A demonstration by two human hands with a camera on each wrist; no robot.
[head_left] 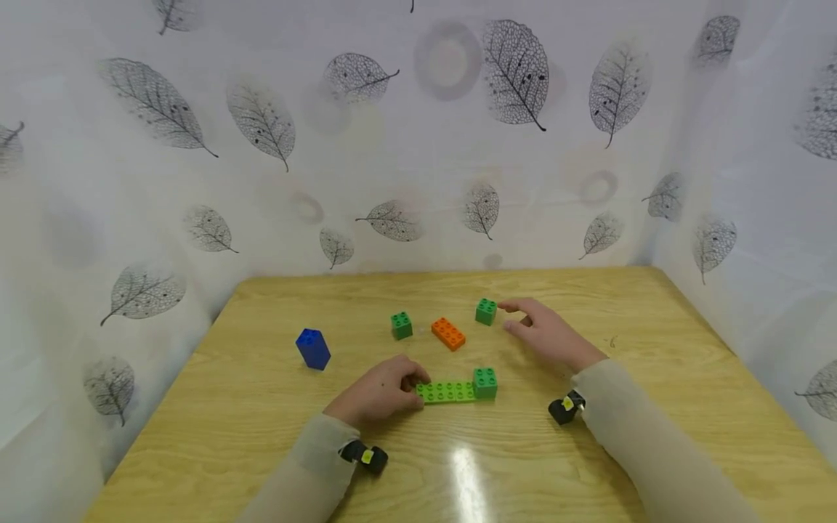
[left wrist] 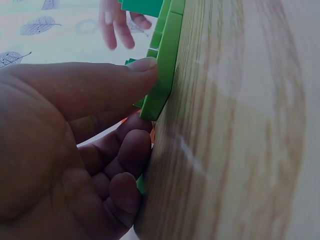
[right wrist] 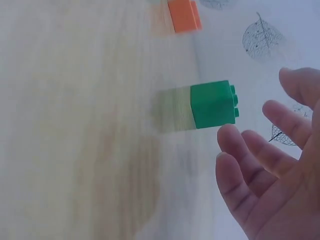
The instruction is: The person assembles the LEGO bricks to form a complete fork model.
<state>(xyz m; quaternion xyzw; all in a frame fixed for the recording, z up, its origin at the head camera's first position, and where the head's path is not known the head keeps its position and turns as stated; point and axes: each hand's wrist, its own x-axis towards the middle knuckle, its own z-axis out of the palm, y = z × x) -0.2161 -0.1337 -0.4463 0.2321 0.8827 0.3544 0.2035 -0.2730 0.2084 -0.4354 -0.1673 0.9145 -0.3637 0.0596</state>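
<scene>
My left hand point(head_left: 390, 388) pinches the left end of a long lime-green building brick point(head_left: 446, 393) between thumb and fingers; the brick lies on the table. A green square brick point(head_left: 485, 383) sits at its right end. In the left wrist view the thumb point(left wrist: 135, 75) presses the long brick's side, and the other fingers are partly curled. My right hand point(head_left: 546, 334) hovers with loosely bent fingers beside another green square brick point(head_left: 486, 311). The right wrist view shows that brick point(right wrist: 213, 104) with a gap between it and the fingers, which hold nothing.
An orange brick point(head_left: 448, 333) lies in the middle of the wooden table point(head_left: 261, 450). Left of it stands a third green brick point(head_left: 402, 325). A tall blue brick point(head_left: 313, 349) stands farther left. A leaf-patterned curtain point(head_left: 418, 145) surrounds the back and sides.
</scene>
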